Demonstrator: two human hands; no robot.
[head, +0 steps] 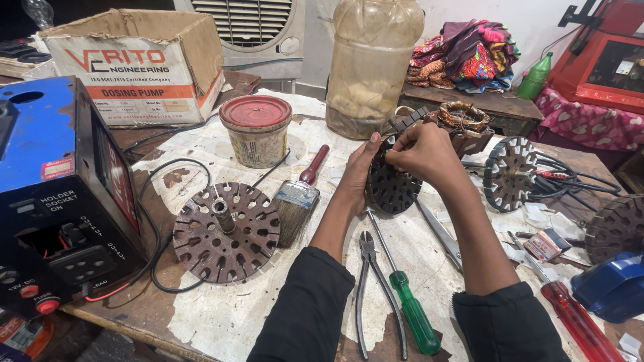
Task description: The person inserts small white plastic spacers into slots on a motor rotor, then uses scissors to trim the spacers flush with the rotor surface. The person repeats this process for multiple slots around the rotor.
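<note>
Center frame, left hand (355, 175) props the slotted metal disc (391, 182) upright w/ fingers clamped on its edge, right hand (421, 151) fingers pinched together at its top rim; likely heavy, stiff, best gripped by rim.

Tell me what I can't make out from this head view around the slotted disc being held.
- Slotted disc: the left hand hides its left rim, the right hand its top.
- Right fingers: anything pinched there is too small to tell.
- Red-handled screwdriver: handle end cut off by the bottom edge.
- Rusty disc: cut off by the right edge.
</note>
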